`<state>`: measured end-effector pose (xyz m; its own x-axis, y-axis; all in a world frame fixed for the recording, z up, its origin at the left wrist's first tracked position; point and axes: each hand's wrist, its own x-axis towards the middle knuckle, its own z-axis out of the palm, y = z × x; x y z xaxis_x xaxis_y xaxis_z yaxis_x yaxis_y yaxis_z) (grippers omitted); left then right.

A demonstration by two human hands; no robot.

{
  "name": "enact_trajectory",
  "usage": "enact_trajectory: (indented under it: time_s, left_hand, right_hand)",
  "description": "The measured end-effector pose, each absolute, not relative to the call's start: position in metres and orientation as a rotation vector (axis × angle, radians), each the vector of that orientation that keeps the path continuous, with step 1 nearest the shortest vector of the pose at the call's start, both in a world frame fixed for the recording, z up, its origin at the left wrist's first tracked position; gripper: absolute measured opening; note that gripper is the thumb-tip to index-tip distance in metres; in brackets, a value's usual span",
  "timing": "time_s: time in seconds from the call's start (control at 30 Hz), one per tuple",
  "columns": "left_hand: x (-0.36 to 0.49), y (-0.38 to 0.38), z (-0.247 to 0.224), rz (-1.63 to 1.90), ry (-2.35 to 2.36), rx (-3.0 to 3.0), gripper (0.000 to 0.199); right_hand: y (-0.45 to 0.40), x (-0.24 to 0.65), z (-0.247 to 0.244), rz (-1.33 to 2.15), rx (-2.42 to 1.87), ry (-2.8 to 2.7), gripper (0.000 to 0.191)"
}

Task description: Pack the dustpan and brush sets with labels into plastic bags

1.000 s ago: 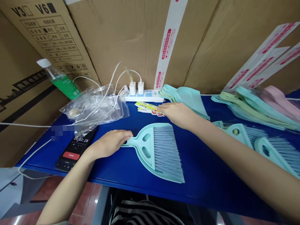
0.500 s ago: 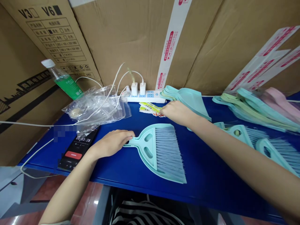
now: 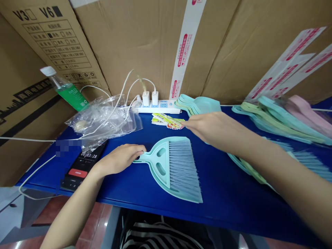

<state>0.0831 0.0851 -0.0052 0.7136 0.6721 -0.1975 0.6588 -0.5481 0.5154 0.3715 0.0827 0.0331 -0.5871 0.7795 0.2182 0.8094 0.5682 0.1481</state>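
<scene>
Currently logged: one mint-green hand broom point(image 3: 183, 169) lying near the middle of a blue table point(image 3: 223, 197), under our left hand point(image 3: 118, 159).

Item by item: our left hand cups the broom's handle, fingers curled over it in a light grasp. Our right hand point(image 3: 215, 129) reaches far, fingers extended, tips at the edge of some printed labels point(image 3: 166, 121); we cannot tell whether they pinch them. Just behind the labels, a white power strip point(image 3: 158, 108). Right of it, stacked mint dustpans point(image 3: 199, 105); at far right, stacked pastel dustpans point(image 3: 280, 119). Left of our left wrist, a phone point(image 3: 83, 169) showing a timer. Far left, a plastic bag point(image 3: 103, 121) and a bottle point(image 3: 68, 91).
</scene>
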Motion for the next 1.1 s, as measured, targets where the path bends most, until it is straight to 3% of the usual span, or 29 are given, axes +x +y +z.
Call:
enact_trajectory:
  time_s: [0.23, 0.47, 0.67, 0.77, 0.97, 1.1]
  left_hand:
    - [0.084, 0.086, -0.005, 0.026, 1.002, 2.339, 0.033]
    - [0.084, 0.087, -0.005, 0.036, 0.999, 2.328, 0.033]
    - [0.083, 0.087, -0.006, 0.032, 0.997, 2.33, 0.034]
    - [0.083, 0.088, -0.006, 0.038, 0.988, 2.331, 0.034]
    - [0.084, 0.087, -0.005, 0.037, 0.98, 2.338, 0.033]
    - [0.084, 0.087, -0.006, 0.036, 0.982, 2.337, 0.033]
  right_hand:
    - [0.022, 0.361, -0.002, -0.549, -1.169, -2.677, 0.042]
    - [-0.009, 0.352, -0.028, -0.344, -1.121, -2.69, 0.047]
    - [-0.02, 0.35, -0.024, -0.172, -1.035, -2.66, 0.027]
    - [-0.01, 0.359, -0.014, -0.023, -1.03, -2.648, 0.027]
    - [0.023, 0.376, -0.019, 0.116, -1.173, -2.603, 0.086]
    - [0.027, 0.374, -0.037, 0.274, -1.188, -2.67, 0.092]
